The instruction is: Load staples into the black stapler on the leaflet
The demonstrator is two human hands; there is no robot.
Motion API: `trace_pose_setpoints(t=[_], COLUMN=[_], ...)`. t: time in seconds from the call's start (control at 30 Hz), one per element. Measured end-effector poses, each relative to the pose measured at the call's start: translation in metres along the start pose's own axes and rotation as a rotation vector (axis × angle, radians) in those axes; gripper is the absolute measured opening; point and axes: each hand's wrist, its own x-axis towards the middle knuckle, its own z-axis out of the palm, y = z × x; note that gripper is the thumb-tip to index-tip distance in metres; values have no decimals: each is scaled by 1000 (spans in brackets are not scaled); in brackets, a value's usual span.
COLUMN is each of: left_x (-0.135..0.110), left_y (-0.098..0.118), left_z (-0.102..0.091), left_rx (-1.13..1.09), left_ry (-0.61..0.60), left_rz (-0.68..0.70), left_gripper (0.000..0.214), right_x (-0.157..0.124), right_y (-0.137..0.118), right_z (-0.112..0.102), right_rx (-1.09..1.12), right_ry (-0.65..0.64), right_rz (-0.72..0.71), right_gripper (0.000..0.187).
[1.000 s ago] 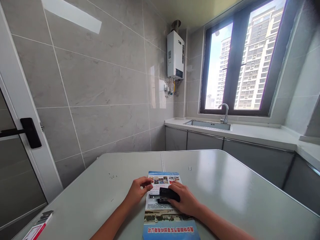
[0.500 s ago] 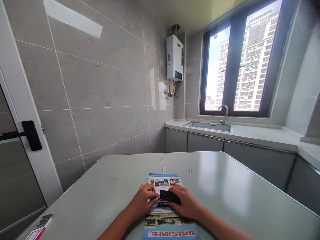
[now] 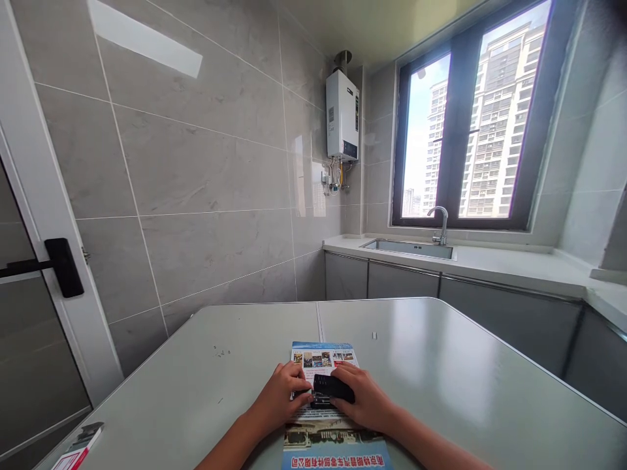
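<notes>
A printed leaflet (image 3: 323,356) with a blue header and photos lies lengthwise on the grey table (image 3: 441,365), right in front of me. A small black stapler (image 3: 333,387) sits across its middle. My right hand (image 3: 365,401) rests on top of the stapler and grips its right part. My left hand (image 3: 281,398) holds the stapler's left end, fingers on the leaflet's left edge. The leaflet's near end, with red characters on blue, reaches the bottom of the view.
A small red-and-white box (image 3: 73,450) lies at the table's near left corner. A door with a black handle (image 3: 63,266) stands at left. Behind the table runs a counter with a sink (image 3: 409,248) and tap (image 3: 441,223) under a window; a water heater (image 3: 341,116) hangs on the wall.
My left hand has moved right from the leaflet's left edge onto the stapler's left end. My right hand has stayed on the stapler. The view has tilted slightly.
</notes>
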Motion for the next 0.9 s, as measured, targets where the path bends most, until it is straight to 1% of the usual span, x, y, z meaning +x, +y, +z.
trace_pose_setpoints(t=[0.17,0.43,0.57,0.6,0.7,0.9], left_x=[0,-1,-2,-2,-1,-1], left_y=[1,5,1,0,-5,-12], left_z=[-2,-5,-6,-5,-4,-4], left_rx=[44,5,-22,-33,-65,-100], left_ry=[11,-27,-11,-5,8,19], left_rz=[44,-35,4,4,6,36], left_gripper=[6,6,21,21,9,13], right_x=[-1,0,-1,-1,-1,-1], right_y=[1,2,2,2,3,4], right_z=[2,1,1,1,2,1], right_rx=[1,3,21,22,16,30], right_ry=[-10,-20,-10,-9,-8,4], right_rz=[18,44,45,43,38,30], right_gripper=[23,24,25,25,25,24])
